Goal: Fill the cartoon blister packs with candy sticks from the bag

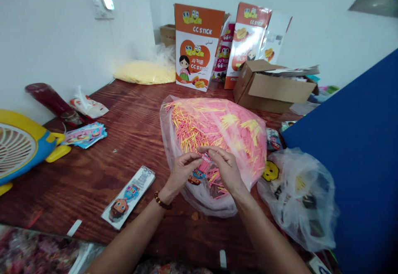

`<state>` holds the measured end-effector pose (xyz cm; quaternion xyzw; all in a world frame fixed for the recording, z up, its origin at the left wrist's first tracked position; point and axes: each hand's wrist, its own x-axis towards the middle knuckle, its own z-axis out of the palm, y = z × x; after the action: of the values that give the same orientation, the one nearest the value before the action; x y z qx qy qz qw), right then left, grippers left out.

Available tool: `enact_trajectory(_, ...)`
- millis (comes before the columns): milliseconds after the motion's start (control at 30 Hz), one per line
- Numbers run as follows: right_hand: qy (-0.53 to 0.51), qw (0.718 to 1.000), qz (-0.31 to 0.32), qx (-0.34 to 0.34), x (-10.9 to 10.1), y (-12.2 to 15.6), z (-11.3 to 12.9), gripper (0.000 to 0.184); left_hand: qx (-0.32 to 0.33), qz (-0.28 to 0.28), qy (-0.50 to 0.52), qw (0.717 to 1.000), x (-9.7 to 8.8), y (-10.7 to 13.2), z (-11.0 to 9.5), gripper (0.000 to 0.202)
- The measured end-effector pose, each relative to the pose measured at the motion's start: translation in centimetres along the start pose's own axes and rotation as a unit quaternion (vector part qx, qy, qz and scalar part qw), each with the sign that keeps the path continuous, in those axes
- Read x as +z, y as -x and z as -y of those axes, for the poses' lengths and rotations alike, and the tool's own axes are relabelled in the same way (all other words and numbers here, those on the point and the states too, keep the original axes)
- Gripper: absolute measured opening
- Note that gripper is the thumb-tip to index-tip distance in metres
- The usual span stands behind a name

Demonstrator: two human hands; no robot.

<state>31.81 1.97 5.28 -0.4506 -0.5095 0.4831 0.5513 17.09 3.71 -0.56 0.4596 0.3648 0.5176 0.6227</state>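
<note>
My left hand point(182, 171) and my right hand point(226, 167) meet over the near edge of a big clear plastic bag point(217, 137) full of thin pink and yellow sticks. Both hands pinch a small clear printed packet point(203, 167) holding a bunch of pink sticks, its cartoon-printed end hanging below my left fingers. A beaded bracelet sits on my left wrist. Left of my hands, a flat filled packet point(129, 197) with a cartoon figure lies on the wooden table point(124, 133).
A yellow and blue fan point(21, 147) stands at the far left beside loose printed wrappers point(85, 134). Orange CC STICK cartons point(196, 46) and an open cardboard box point(273, 85) line the back. A blue panel point(354, 149) and a second plastic bag point(298, 195) are at right.
</note>
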Motion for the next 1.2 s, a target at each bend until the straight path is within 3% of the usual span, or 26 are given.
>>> enact_trajectory(167, -0.012, 1.000, 0.018, -0.009, 0.1, -0.8, 1.0, 0.027, 0.012, 0.005, 0.003, 1.000, -0.5, 0.1, -0.2, 0.021)
enact_trajectory(300, -0.155, 0.982, -0.072, -0.081, -0.2, -1.1, 2.2, 0.026, 0.022, -0.029, 0.041, 0.999, -1.3, 0.0, -0.7, 0.021)
enact_trajectory(367, -0.170, 0.977, -0.092, -0.093, -0.7, -0.8, 2.0, 0.024, 0.040, -0.046, 0.041, 0.997, -1.6, -0.2, -1.4, 0.022)
enact_trajectory(533, -0.032, 0.999, -0.036, -0.002, -1.1, 0.3, -1.0, 0.024, 0.058, -0.017, -0.019, 0.998, -1.5, -0.8, -2.8, 0.021)
enact_trajectory(600, 0.014, 0.999, -0.042, 0.010, -0.7, 0.5, -1.8, 0.029, 0.052, -0.018, 0.000, 0.998, -1.3, -0.9, -2.6, 0.022)
enact_trajectory(700, 0.055, 0.998, -0.017, 0.022, 0.0, 0.3, -2.0, 0.017, 0.051, -0.023, 0.025, 0.998, -1.1, -0.7, -1.6, 0.019)
enact_trajectory(800, 0.058, 0.997, 0.025, 0.033, 0.6, 0.0, -2.0, 0.018, 0.020, -0.045, 0.066, 0.997, -1.3, -0.3, -0.6, 0.022)
enact_trajectory(867, 0.052, 0.998, 0.006, 0.035, 0.9, -0.1, -2.3, 0.020, -0.020, -0.042, 0.074, 0.996, -1.6, 0.1, -0.3, 0.031)
enact_trajectory(1000, 0.031, 0.998, -0.024, 0.052, 1.3, 0.2, -3.9, 0.023, -0.106, 0.033, 0.025, 0.994, -2.6, 0.9, -0.5, 0.036)
enact_trajectory(1200, -0.017, 0.994, 0.026, 0.108, 1.3, 0.6, -5.1, 0.025, -0.099, 0.026, -0.059, 0.993, -3.5, 1.9, -1.5, 0.032)
